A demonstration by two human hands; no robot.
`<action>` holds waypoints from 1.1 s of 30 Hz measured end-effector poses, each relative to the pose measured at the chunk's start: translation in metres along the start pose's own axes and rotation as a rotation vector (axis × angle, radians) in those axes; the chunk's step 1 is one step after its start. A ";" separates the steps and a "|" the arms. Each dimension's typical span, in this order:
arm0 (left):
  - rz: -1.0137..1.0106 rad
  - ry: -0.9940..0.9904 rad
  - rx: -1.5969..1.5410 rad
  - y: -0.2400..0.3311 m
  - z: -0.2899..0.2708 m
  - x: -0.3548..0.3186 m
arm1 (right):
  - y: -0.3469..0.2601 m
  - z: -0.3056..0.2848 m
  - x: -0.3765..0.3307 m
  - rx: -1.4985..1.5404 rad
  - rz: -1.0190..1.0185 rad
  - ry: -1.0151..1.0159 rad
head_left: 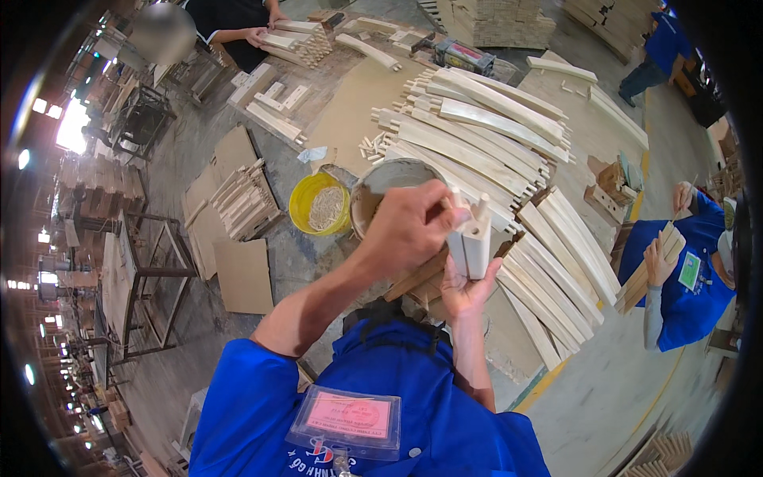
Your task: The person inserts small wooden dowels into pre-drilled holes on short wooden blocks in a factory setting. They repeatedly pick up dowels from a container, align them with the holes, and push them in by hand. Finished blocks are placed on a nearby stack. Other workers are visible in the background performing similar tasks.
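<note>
In front of me my right hand (467, 294) grips a pair of pale wooden slats (470, 250) from below, their ends pointing up. A round wooden dowel (483, 205) stands out of the top end. My left hand (413, 222) is closed in a pinch at that same end, its fingertips against a second dowel (455, 197). Part of that dowel is hidden by the fingers. Behind my left hand stands a grey bucket (397, 171), and beside it a yellow bucket (306, 211) holds many thin pale wooden pegs.
Curved slats with dowelled ends (477, 131) lie piled on the table, with more slats (556, 270) at the right. Loose dowels (372, 149) lie near the grey bucket. Cardboard (242, 274) and a slat stack (242, 199) are at left. Co-workers handle wood at far left and right.
</note>
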State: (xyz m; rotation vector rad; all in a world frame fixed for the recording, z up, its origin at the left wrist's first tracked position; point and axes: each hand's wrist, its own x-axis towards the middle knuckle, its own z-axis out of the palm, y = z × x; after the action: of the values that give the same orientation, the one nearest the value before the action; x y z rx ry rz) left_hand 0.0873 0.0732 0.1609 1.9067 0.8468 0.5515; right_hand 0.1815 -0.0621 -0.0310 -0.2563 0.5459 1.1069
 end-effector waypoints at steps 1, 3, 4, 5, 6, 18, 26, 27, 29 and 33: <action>0.006 -0.025 -0.030 0.001 0.001 -0.002 | -0.001 -0.005 -0.002 0.066 0.006 -0.082; -0.008 -0.093 -0.149 -0.002 0.002 0.002 | -0.005 -0.005 -0.002 0.071 -0.015 -0.027; -0.040 -0.168 -0.336 -0.012 0.003 0.006 | -0.006 -0.007 -0.003 0.078 -0.033 0.000; -0.059 -0.241 -0.520 -0.028 0.002 0.011 | -0.007 -0.006 -0.006 0.076 -0.025 0.016; -0.082 -0.315 -0.705 -0.045 0.001 0.018 | -0.009 -0.004 -0.009 0.081 -0.036 0.013; 0.198 -1.085 1.120 -0.253 0.054 0.083 | -0.005 -0.001 -0.017 0.091 -0.126 -0.035; 0.251 -0.086 -0.247 -0.021 -0.024 0.025 | -0.009 0.009 -0.021 0.161 -0.122 0.046; 0.551 -0.031 -0.124 0.003 -0.021 0.014 | -0.007 0.011 -0.019 0.168 -0.120 0.060; 0.775 -0.001 0.274 0.024 -0.018 0.003 | 0.000 0.013 -0.019 0.125 -0.083 0.063; 0.811 0.049 0.362 0.029 -0.003 -0.008 | 0.006 0.008 -0.022 0.074 -0.017 0.021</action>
State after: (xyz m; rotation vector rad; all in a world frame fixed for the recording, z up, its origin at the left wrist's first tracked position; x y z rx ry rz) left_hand 0.0888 0.0598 0.1877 2.5705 0.1613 0.9712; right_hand 0.1711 -0.0726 -0.0120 -0.2077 0.6011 1.0665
